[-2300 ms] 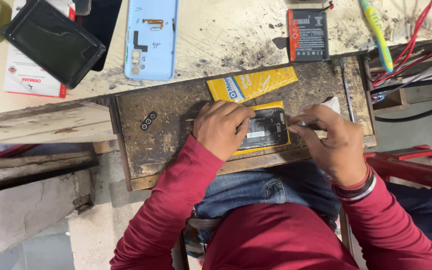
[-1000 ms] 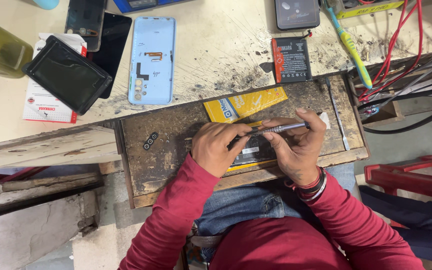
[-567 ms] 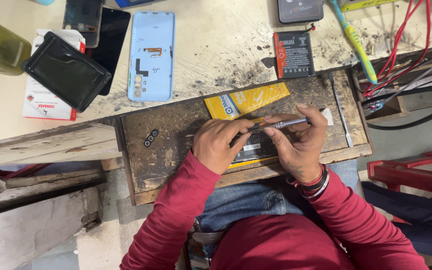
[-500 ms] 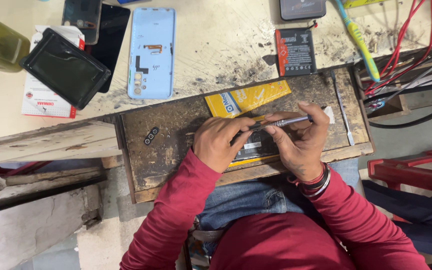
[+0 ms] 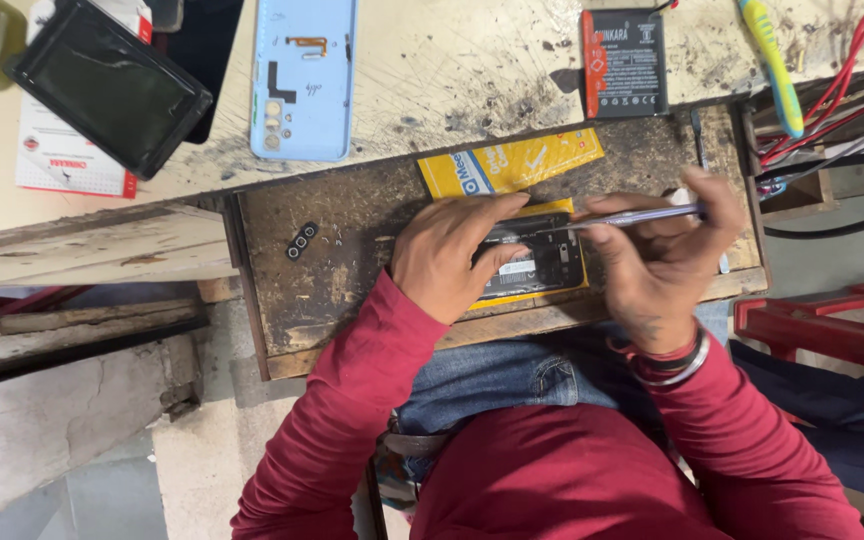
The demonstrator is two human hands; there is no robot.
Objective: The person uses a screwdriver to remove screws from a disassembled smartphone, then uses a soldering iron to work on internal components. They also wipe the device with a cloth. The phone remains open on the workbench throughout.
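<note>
Your left hand [image 5: 449, 255] lies palm down over the left end of the opened phone [image 5: 537, 262], fingers curled against it, pinning it. Your right hand [image 5: 664, 258] sits just right of the phone, fingers pinched on a thin tool [image 5: 637, 216] angled over its top edge. Both red-sleeved forearms slant inward toward it.

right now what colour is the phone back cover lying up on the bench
Light blue; the phone back cover shows best in the head view, inner side up.

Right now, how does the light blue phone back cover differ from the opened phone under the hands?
The light blue back cover lies untouched on the pale bench; the opened phone is dark, lies on the wooden board, and is pinned by the left hand while the right hand works a tool on it. Both lie flat.
</note>
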